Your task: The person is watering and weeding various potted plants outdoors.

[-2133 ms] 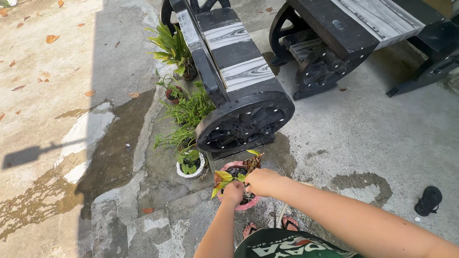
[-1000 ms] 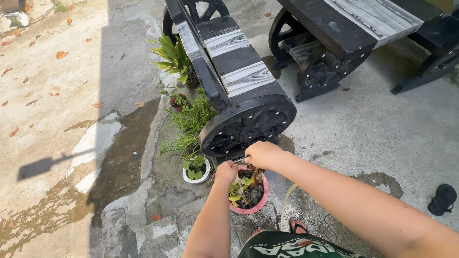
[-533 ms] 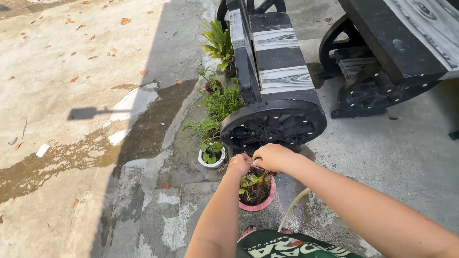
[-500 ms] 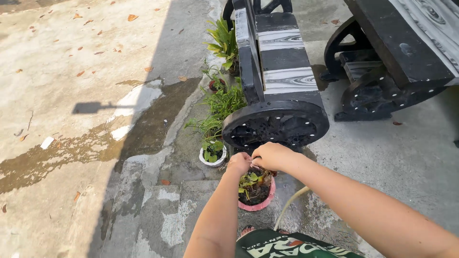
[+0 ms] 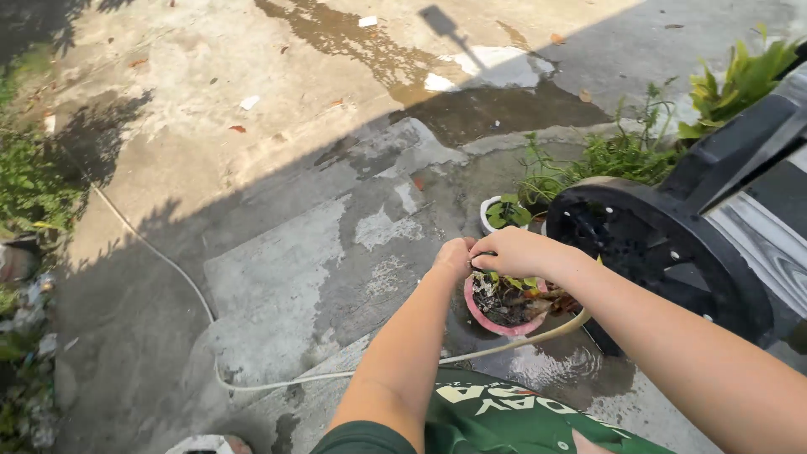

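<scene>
step: tending the plant in the pink pot [image 5: 504, 324] | pot at 5 o'clock of the white pot [image 5: 487, 220], against the black wheel [image 5: 664, 252] | left hand [image 5: 454, 255] and right hand [image 5: 517, 250] curled, fingertips pinching at the plant over the far rim; what is pinched cannot be told | next: likely a gentle pull

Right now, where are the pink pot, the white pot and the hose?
pink pot [image 5: 496, 322]: head view, near rim.
white pot [image 5: 485, 220]: head view, left rim.
hose [image 5: 277, 382]: head view, stretch lying on the concrete.

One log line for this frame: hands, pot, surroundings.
left hand: on pink pot rim | right hand: over plant | hose beside | white pot behind
</scene>
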